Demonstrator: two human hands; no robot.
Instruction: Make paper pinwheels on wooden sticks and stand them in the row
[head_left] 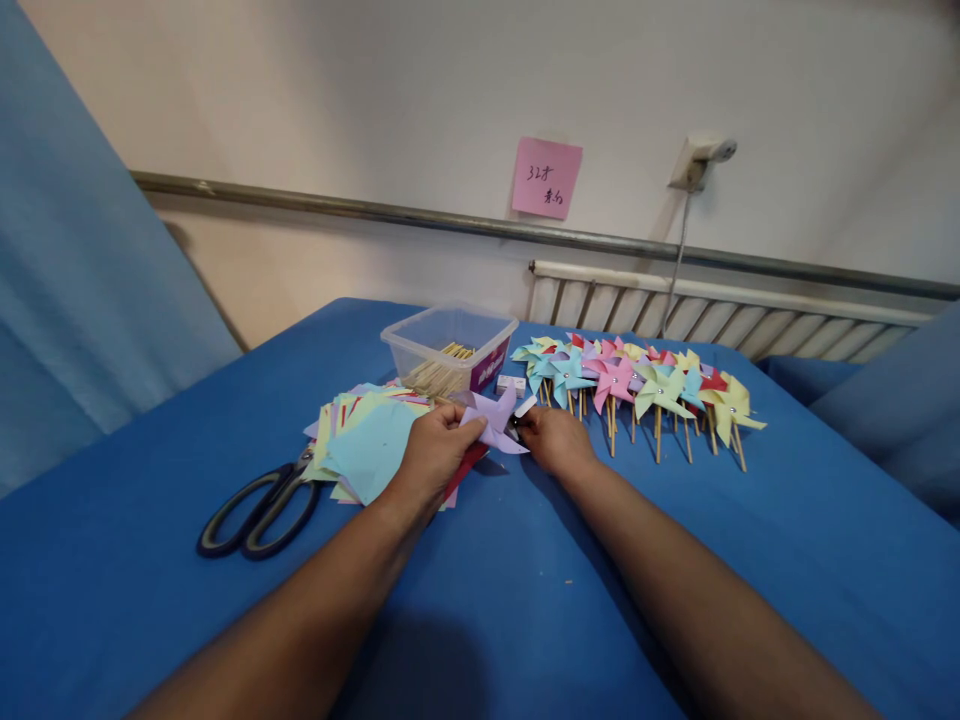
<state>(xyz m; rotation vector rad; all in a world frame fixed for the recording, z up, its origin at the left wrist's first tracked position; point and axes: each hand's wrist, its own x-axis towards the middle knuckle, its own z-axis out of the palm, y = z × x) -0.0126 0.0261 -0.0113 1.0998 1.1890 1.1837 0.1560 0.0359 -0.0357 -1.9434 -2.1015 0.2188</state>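
Between the thumb and fingers of my left hand [442, 445] is a purple paper pinwheel [491, 418], its folded blades facing up. Just to its right, my right hand [555, 438] has its fingers curled together beside a small white flap-like piece [525, 407]. A dark bit shows at those fingertips, too small to name. Under and left of my left hand lies a pile of colored paper sheets [379, 445], with a light blue one on top. Scissors [262, 508] with dark handles lie at the pile's left, their blades hidden under the paper.
Behind my hands stands a clear plastic tub [420, 345] holding thin wooden sticks [439, 375]. A small white box [511, 385] sits beside it. Several finished pinwheels [615, 378] on sticks lie right on the blue cloth [525, 600]. A radiator [720, 315] lines the wall.
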